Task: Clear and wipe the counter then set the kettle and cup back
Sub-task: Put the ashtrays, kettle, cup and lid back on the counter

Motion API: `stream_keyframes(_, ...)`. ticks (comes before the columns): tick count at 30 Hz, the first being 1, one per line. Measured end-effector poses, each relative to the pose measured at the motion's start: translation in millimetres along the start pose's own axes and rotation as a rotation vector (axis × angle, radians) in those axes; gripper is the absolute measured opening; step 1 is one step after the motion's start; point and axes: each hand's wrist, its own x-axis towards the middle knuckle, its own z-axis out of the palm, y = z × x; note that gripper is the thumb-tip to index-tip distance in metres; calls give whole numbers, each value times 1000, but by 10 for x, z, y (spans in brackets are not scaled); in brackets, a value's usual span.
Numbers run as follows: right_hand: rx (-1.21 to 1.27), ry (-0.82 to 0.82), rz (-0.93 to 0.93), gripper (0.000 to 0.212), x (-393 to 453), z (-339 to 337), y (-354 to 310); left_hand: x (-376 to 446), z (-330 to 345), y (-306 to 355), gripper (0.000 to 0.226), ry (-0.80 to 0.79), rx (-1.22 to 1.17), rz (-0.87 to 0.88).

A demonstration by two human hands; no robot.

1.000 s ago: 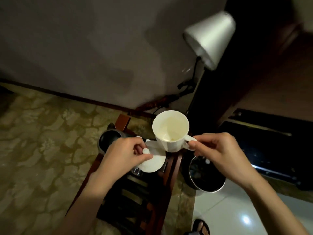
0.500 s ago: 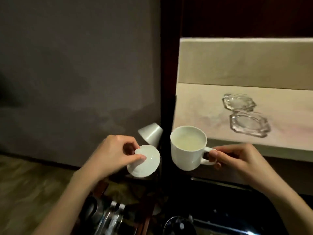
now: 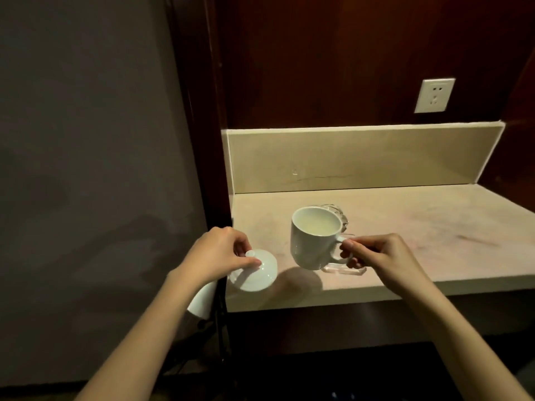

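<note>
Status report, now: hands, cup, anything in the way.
Right hand holds cup by its handle, above counter. Left hand pinches lid by the knob. Glass coasters lie right under the cup.

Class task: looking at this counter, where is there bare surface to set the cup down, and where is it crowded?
Bare: counter right of the cup, up to the backsplash. Crowded: glass dishes under and behind the cup.

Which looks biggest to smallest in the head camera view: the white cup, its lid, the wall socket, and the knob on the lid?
1. White cup, held by the right hand.
2. Lid, held by the left hand. It is tilted and partly covered, so the gap is unsure.
3. Wall socket, though it is farther away.
4. Knob.
</note>
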Motion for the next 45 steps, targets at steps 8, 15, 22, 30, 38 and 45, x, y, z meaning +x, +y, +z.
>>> stream_keyframes(8,-25,158,50,19,698,459,377,720,396,-130,25,-89,3,31)
stream_keyframes(15,-76,195,57,22,1045,671,541,1117,454,-228,30,-65,-6,46)
stream_keyframes(22,-93,213,43,22,1305,772,542,1299,504,-250,26,-49,-51,52)
stream_keyframes(30,-140,238,21,19,1364,813,541,1331,536,-263,30,-14,-58,47)
stream_keyframes(38,-231,165,-14,30,1170,675,512,1118,294,-355,31,-64,7,2)
stream_keyframes(45,-479,-112,-142,35,723,705,239,565,55,-354,31,-110,190,14)
